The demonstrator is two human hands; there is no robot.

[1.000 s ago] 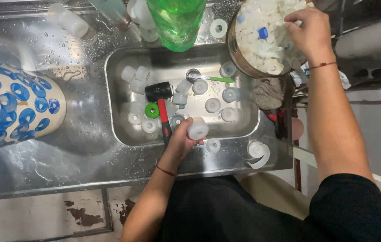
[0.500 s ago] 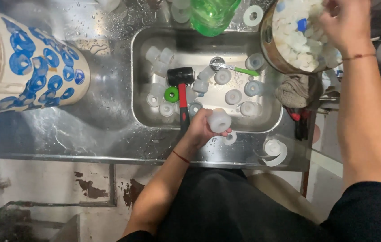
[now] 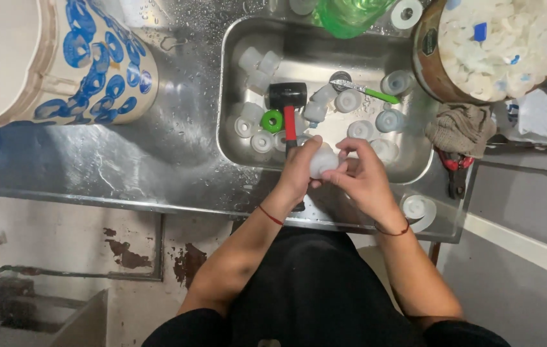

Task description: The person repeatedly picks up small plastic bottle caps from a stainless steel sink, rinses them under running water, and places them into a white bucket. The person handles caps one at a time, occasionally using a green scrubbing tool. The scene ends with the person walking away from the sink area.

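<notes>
My left hand [image 3: 300, 170] and my right hand [image 3: 361, 175] meet over the near rim of a steel sink [image 3: 235, 151], both closed around one small white plastic cap [image 3: 322, 162]. Inside the sink lie several more white caps [image 3: 349, 101], a black mallet [image 3: 286, 96] with a red handle, a green ring [image 3: 272, 121] and a green-handled tool [image 3: 373, 93]. A brown bucket [image 3: 429, 64] filled with white plastic pieces stands at the sink's right.
A large white drum [image 3: 61, 61] with blue spots rests on the wet steel counter at left. A green bottle [image 3: 347, 16] stands behind the sink. A grey rag [image 3: 461, 127], red-handled pliers [image 3: 457, 170] and a white tape roll [image 3: 418, 209] lie at right.
My right hand has come down from the bucket of white pieces and joined my left hand on the cap. The camera view has shifted left and closer.
</notes>
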